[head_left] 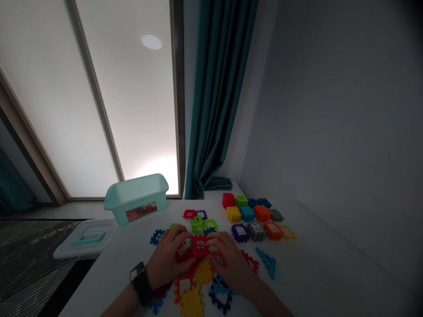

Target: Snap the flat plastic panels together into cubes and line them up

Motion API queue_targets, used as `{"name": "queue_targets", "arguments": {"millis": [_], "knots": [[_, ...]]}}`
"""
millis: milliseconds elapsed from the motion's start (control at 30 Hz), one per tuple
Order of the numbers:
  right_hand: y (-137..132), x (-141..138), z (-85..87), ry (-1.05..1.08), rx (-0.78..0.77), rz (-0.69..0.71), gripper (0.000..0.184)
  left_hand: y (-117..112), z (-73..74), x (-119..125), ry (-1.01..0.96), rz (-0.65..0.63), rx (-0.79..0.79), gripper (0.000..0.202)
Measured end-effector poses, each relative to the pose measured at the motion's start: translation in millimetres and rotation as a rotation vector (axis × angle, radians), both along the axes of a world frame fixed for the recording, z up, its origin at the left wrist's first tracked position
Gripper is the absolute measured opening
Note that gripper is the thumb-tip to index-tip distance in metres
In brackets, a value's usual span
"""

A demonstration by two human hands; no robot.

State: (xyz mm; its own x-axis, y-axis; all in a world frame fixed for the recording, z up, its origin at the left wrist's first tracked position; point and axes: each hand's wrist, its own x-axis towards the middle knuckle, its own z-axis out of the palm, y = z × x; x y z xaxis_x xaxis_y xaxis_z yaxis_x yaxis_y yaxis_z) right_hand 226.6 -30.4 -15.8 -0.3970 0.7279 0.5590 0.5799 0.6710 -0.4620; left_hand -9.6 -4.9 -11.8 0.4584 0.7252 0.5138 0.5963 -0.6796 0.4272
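Observation:
My left hand (pixel 168 257) and my right hand (pixel 229 259) meet over a joined cluster of red interlocking plastic tiles (pixel 199 246) with white window shapes, and both hands grip it from either side. Under my wrists lies a heap of loose tiles, including a yellow tile (pixel 191 301) and a blue window tile (pixel 220 296). Rows of coloured tiles (pixel 254 220) lie beyond my right hand. A blue triangular piece (pixel 267 263) sits to its right. Part of the cluster is hidden by my fingers.
A pale mint plastic bin (pixel 135 198) stands at the table's far left corner, and its lid (pixel 86 237) lies beyond the left edge. A teal curtain (pixel 214 97) hangs behind the white table (pixel 324 268). A black watch (pixel 141 283) is on my left wrist.

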Motion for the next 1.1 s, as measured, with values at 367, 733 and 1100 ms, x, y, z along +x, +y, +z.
{"name": "queue_targets", "arguments": {"millis": [367, 733, 1100], "knots": [[28, 38, 19.2, -0.117, 0.06, -0.116, 0.025, 37, 8.7, 44, 0.026, -0.009, 0.026, 0.044], [71, 82, 28.8, -0.128, 0.13, -0.197, 0.021, 85, 15.3, 96, -0.043, -0.002, -0.001, 0.043], [119, 116, 23.3, -0.171, 0.068, -0.247, 0.02, 140, 12.5, 131, -0.013, -0.065, -0.043, 0.041]]}}
